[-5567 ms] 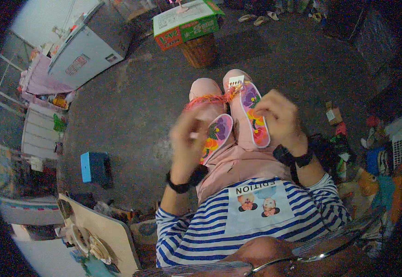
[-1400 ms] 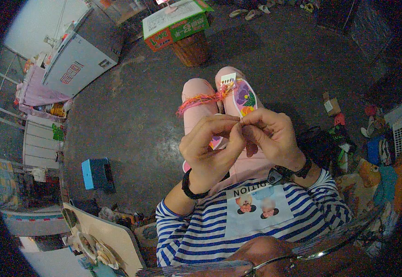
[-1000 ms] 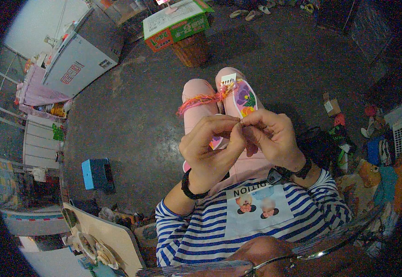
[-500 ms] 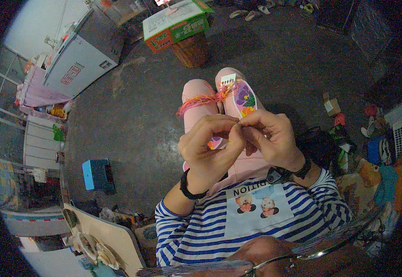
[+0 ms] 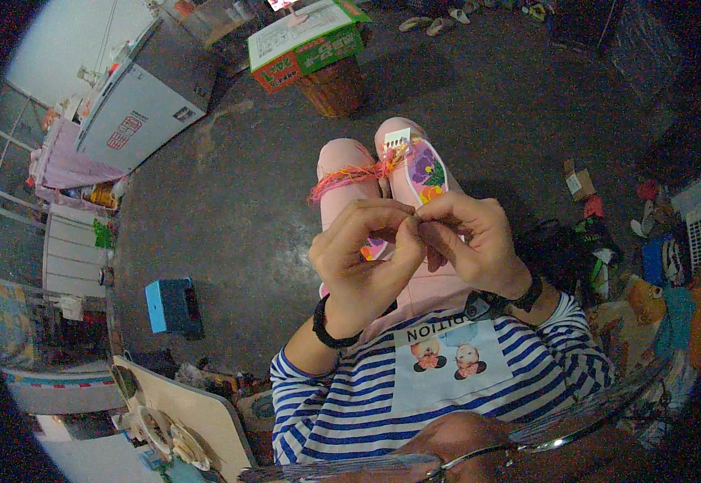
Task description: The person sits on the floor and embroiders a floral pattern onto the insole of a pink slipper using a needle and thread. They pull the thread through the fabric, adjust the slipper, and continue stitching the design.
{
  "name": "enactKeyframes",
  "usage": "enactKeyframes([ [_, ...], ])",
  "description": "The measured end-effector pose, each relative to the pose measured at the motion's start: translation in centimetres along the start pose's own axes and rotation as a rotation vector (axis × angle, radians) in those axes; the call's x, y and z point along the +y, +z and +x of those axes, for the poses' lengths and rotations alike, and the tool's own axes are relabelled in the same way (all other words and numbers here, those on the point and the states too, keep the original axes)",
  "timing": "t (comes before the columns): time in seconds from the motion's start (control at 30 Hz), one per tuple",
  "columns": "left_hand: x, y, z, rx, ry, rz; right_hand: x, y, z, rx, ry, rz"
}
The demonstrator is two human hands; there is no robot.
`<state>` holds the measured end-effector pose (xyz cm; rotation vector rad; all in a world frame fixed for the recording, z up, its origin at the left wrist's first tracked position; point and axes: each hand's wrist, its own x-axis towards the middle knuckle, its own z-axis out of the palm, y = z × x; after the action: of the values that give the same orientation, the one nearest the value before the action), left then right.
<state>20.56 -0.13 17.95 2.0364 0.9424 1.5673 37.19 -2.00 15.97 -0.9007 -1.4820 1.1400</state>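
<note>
My left hand and my right hand meet above my lap, each with thumb and index finger pinched, the fingertips almost touching. Whatever lies between them is too small to make out. On my right thigh rests a white-edged insole-shaped piece with purple, green and orange flowers. Part of a similar patterned piece shows behind my left hand. A bundle of pink and orange thread lies across my left knee. It runs to a white card with holes on my right knee.
A blue stool stands on the floor at the left. Ahead, a green and red carton tops a wicker basket. A white freezer is at the far left, a beige tabletop near left, and clutter with a small cardboard box at the right.
Both hands keep their pinch in nearly the same place; my left hand has shifted very slightly left. The thread, card and flowered pieces have not moved.
</note>
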Motion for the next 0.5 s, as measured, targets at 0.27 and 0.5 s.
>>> enactKeyframes([
  [0.27, -0.10, 0.21, 0.12, -0.002, -0.002, -0.005, -0.10, -0.22, 0.11, -0.018, -0.011, 0.029],
  [0.5, -0.29, 0.44, 0.04, 0.000, -0.030, -0.019, 0.24, -0.47, 0.19, -0.026, -0.006, -0.003],
])
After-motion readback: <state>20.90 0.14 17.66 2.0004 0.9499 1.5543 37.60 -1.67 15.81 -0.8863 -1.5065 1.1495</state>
